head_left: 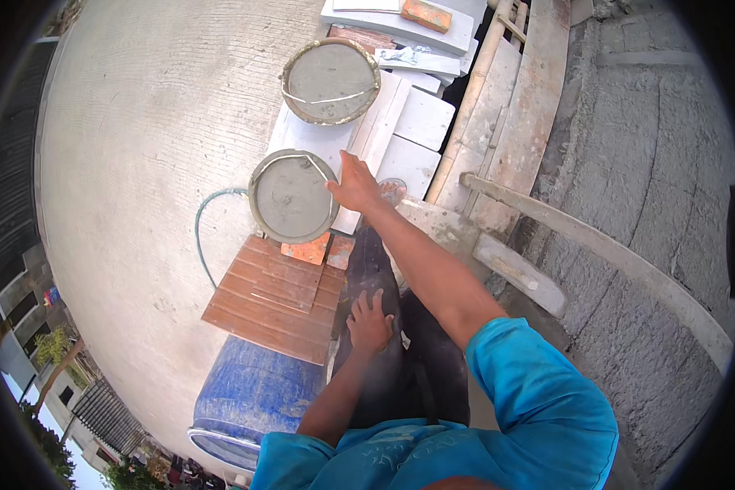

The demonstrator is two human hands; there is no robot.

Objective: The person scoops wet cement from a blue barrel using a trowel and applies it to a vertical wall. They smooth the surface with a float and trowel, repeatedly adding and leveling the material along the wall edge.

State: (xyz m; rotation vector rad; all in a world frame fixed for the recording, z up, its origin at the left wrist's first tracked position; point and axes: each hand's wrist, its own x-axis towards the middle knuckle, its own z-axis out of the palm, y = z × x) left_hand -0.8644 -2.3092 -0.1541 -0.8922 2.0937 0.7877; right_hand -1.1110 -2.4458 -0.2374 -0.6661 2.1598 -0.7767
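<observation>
My right hand (353, 181) is at the right rim of the nearer round bucket (290, 200) of grey wet mix, its thumb by the wire handle and its fingers loosely apart. My left hand (370, 322) rests with spread fingers on my dark trouser leg (363, 269). A second bucket (329, 77) of similar mix stands farther up on white boards (412, 122). Orange bricks (302, 251) and brown grooved panels (261, 290) lie below the nearer bucket.
A blue barrel (253, 392) lies at lower left. A green hose (200, 229) curves over the concrete floor (131, 180). Bamboo poles (465, 114), dark gaps and a long weathered plank (596, 245) are at my right, beside rough grey concrete (645, 147). A loose brick (425, 15) lies at the top.
</observation>
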